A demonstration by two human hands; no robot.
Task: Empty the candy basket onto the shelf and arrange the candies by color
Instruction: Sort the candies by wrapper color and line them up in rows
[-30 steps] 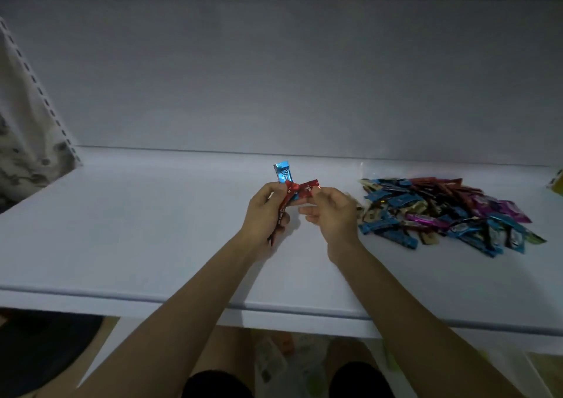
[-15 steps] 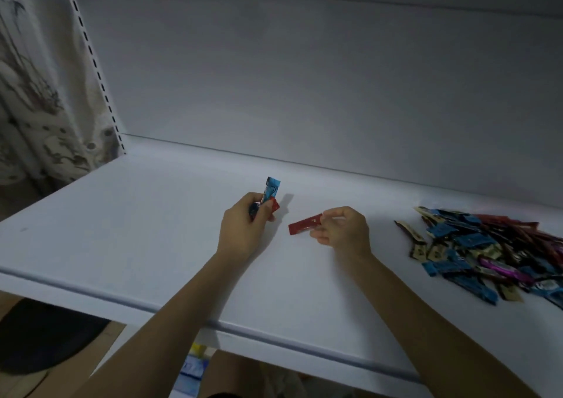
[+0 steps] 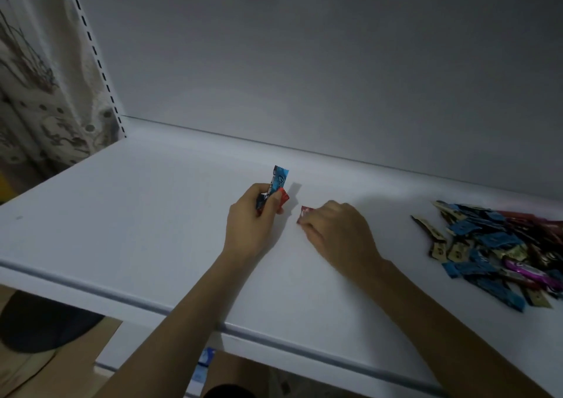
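Right hand is now pinching red candy down onto shelf left of pile, starting reds; left hand is gripping blue candy.

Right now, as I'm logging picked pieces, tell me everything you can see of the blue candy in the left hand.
The blue candy is a slim, glossy foil-like wrapper with white lettering and a crimped, zigzag top edge. It stands almost upright, leaning slightly right, above the white shelf. The left hand holds its lower half, which is mostly hidden; a red wrapper is pinched beside it in the same grip.
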